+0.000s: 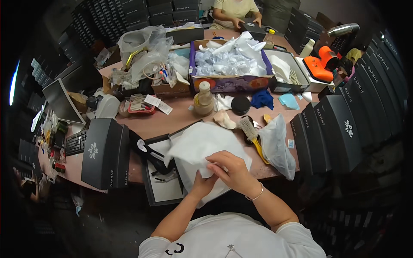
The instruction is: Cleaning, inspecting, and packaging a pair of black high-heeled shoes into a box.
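A large sheet of white tissue paper (202, 139) spreads over the open black shoebox in front of me. My right hand (234, 172) pinches a folded bit of this paper between thumb and fingers. Just below and left of it, my left hand (203, 184) is closed on the same paper, its fingers partly hidden. A black high-heeled shoe (144, 148) with a pale insole lies to the left, across the far corner of the shoebox (150, 189). Small dark pieces rest on the box's pale bottom. Whatever the paper covers is out of sight.
Closed black shoeboxes stand at left (102, 155) and right (333, 133). A yellow-handled brush (257, 148) and a clear plastic bag (279, 148) lie right of the paper. Beyond are a bottle (204, 101) and a carton (232, 84) of crumpled paper. Another person handles a shoebox opposite.
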A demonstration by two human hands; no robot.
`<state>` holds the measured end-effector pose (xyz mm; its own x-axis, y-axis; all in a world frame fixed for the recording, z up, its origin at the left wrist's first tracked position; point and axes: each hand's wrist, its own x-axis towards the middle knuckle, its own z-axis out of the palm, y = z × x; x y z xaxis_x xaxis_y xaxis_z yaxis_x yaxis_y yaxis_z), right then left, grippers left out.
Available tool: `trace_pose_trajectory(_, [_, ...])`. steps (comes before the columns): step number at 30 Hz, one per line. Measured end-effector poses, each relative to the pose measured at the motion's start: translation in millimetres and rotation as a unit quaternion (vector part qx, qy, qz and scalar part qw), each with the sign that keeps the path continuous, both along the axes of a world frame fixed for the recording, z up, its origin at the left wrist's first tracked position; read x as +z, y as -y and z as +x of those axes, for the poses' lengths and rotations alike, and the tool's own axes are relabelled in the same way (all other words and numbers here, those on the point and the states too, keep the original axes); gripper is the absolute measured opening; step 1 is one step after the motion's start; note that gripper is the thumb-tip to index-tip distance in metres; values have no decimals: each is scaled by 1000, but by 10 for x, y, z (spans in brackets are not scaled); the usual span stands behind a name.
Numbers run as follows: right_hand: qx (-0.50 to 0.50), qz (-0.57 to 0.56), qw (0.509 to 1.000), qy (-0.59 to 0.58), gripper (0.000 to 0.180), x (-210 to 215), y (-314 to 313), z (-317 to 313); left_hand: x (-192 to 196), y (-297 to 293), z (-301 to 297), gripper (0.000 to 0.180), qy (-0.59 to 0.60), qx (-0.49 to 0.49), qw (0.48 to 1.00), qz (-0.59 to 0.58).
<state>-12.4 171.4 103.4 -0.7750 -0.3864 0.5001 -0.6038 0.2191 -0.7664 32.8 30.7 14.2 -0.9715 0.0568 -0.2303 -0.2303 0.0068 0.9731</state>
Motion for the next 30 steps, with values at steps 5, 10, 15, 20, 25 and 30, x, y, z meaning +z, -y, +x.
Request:
trace_pose_trajectory(5, [136, 107, 911, 373, 27, -280, -313, 584, 73, 406, 292, 43, 25, 286, 879, 381])
trace_pose_trajectory(10, [65, -153, 859, 484, 35, -759, -154, 757, 323, 386, 374, 50, 45, 310, 820, 479])
trace_pose_trajectory(15, [120, -182, 887, 408, 28, -360, 172, 571, 167, 498, 904, 50, 22, 371, 860, 349])
trace_pose_trajectory(20, [273, 31, 902, 333, 25, -208, 773, 685, -177, 627, 1593, 44, 6, 416, 869, 269])
trace_pose_trajectory(25, [277, 71, 932, 220, 22, -515, 1248, 682, -444, 1022, 2240, 29, 210, 379, 887, 161])
trace_pose_trajectory(30, [286, 88, 932, 205, 28, -536, 1564, 575, 255, 1181, 1976, 40, -160, 399, 896, -109])
